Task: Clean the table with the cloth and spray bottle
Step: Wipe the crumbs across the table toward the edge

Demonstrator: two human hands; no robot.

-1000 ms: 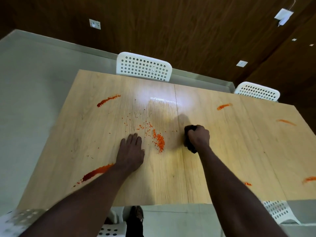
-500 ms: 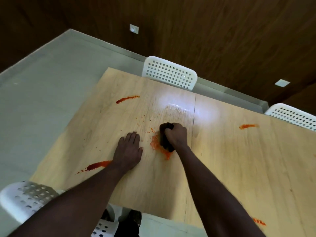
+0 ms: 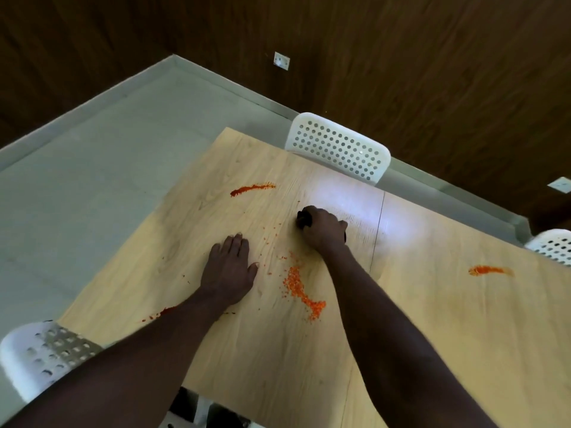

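Observation:
My right hand [image 3: 323, 231] grips a bunched dark cloth [image 3: 304, 218] and presses it on the light wooden table [image 3: 432, 335], near the far middle. My left hand [image 3: 230, 268] lies flat on the tabletop, fingers straight, to the left of the cloth. Between and below the hands lies a pile of orange crumbs [image 3: 301, 293] with scattered bits above it. Red-orange smears mark the table at the far left [image 3: 251, 189], at the near left edge by my left forearm [image 3: 162, 313], and at the right [image 3: 489, 270]. No spray bottle is in view.
White perforated chairs stand at the far side [image 3: 338, 148], at the right edge [image 3: 553, 245] and at the near left corner [image 3: 40, 356]. Grey floor [image 3: 92, 186] lies left of the table; a dark wood wall [image 3: 401, 72] is behind.
My right hand with the cloth moved left onto the crumbs, then away from me past them. The crumbs now lie spread nearer me. The left hand stayed flat; the camera turned left.

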